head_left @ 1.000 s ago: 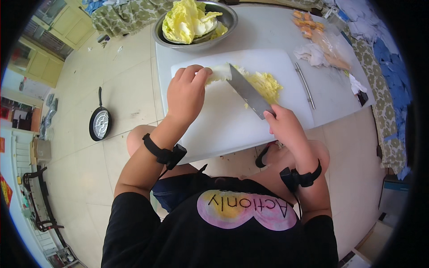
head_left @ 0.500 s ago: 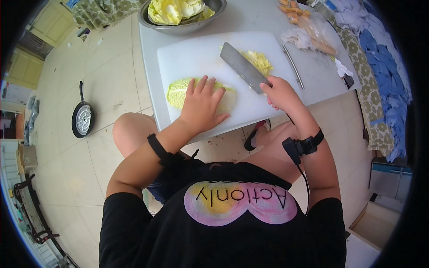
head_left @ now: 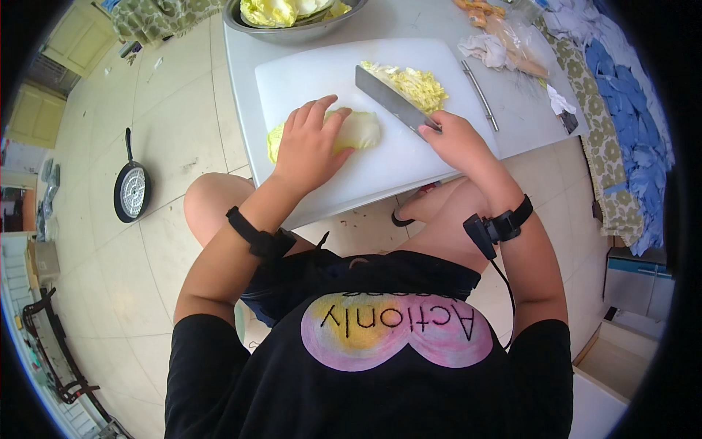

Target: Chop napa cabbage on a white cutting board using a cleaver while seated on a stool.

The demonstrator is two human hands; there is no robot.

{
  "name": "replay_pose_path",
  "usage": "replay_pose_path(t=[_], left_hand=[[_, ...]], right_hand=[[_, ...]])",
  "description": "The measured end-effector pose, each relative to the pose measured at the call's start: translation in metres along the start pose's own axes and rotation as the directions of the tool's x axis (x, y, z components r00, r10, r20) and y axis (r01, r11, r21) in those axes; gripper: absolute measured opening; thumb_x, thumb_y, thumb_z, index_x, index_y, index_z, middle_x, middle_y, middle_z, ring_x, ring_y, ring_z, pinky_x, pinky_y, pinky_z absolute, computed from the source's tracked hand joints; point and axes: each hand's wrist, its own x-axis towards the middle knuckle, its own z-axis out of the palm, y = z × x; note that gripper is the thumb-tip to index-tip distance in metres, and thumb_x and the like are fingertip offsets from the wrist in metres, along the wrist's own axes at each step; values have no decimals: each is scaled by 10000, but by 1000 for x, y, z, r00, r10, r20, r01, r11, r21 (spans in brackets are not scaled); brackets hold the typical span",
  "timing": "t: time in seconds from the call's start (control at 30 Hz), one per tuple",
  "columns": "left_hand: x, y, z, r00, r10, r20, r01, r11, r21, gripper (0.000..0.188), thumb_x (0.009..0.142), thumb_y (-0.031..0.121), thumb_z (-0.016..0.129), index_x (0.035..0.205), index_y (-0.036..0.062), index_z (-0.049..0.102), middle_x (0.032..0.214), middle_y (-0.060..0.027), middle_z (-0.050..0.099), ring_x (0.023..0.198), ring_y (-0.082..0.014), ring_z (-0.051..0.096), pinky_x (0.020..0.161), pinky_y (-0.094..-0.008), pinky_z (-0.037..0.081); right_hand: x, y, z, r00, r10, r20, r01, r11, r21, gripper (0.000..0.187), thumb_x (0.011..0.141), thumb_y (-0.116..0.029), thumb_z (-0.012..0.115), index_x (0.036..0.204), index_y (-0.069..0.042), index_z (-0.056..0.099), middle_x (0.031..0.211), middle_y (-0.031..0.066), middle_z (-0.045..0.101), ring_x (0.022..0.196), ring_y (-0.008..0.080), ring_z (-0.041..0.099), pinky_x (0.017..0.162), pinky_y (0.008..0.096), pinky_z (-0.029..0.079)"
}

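My left hand [head_left: 306,145] lies over a piece of napa cabbage [head_left: 360,132], fingers stretched out and thumb apart. Under the palm part of the cabbage is hidden; its pale end points right and its leafy yellow-green end shows at the left. A cleaver [head_left: 391,99] with a wide grey blade is gripped by its handle in my right hand [head_left: 459,140]. The blade slants toward the far left, apart from the cabbage piece. Right along its far side sits a heap of shredded cabbage [head_left: 420,88]. All of this is on a white cutting board [head_left: 307,73].
Beyond the board stands a metal bowl [head_left: 292,31] of cabbage leaves. A thin metal rod [head_left: 479,95] lies right of the board, near plastic bags [head_left: 515,47] and crumpled white tissue [head_left: 559,101]. A frying pan [head_left: 132,192] rests on the floor at left.
My left hand has shifted left, its fingers less spread. The cleaver has moved left relative to the shredded heap, so more of the heap shows.
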Motion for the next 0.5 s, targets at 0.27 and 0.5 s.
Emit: replay_pose_path(t=[0.27, 0.5], left_hand=[[-4, 3, 13, 961, -107, 257, 98, 994, 48, 181, 802, 135, 618, 982, 133, 600, 971, -68, 582, 944, -283, 597, 741, -408, 527], [-8, 31, 24, 971, -13, 238, -39, 977, 209, 141, 792, 160, 587, 914, 93, 608, 977, -88, 553, 921, -242, 559, 753, -336, 487]], right_hand=[[13, -38, 12, 995, 60, 84, -59, 998, -17, 389, 942, -345, 553, 1023, 24, 649, 929, 251, 674, 917, 411, 646, 811, 463, 499], [20, -40, -5, 998, 2, 66, 2, 999, -54, 403, 948, -351, 569, 886, 43, 626, 737, 205, 620, 713, 346, 610, 675, 432, 474]])
